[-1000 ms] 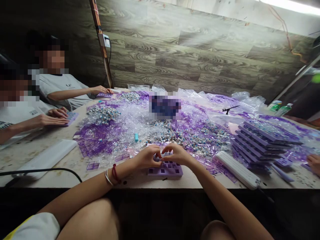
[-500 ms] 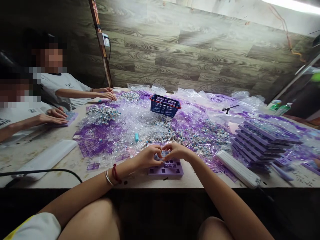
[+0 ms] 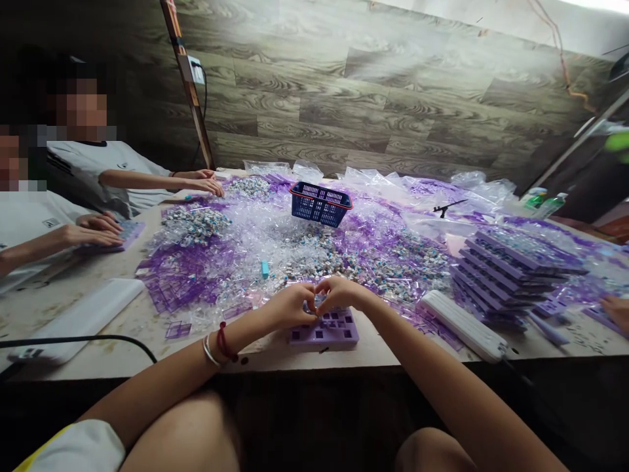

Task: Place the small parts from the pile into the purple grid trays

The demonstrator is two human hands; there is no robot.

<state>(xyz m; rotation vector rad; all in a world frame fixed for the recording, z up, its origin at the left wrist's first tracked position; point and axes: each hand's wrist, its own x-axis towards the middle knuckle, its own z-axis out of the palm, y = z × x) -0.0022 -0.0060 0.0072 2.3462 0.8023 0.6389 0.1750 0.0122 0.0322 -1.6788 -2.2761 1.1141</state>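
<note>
My left hand [image 3: 293, 305] and my right hand [image 3: 340, 294] meet over a purple block [image 3: 324, 335] with rows of square holes. Both sets of fingers are curled and pinched close together at its far part. Whatever small piece they hold is hidden behind the fingertips. Some clear or pale bits show between the hands. Just beyond them lies a heap of small white, grey and blue pieces [image 3: 314, 252], mixed with clear plastic parts [image 3: 246, 242]. A small turquoise block [image 3: 265, 269] rests to the left of this heap.
A dark blue basket [image 3: 319, 208] stands mid-table. Stacked purple trays [image 3: 496, 278] and a white power strip [image 3: 462, 324] are at right. Another white bar [image 3: 83, 321] with a cable lies left. Two people work at the left; another hand [image 3: 616, 311] shows far right.
The view has shifted slightly, so most things sit a little further left. My hands stay pinched together over the purple block. A hand at the far right shows more now.
</note>
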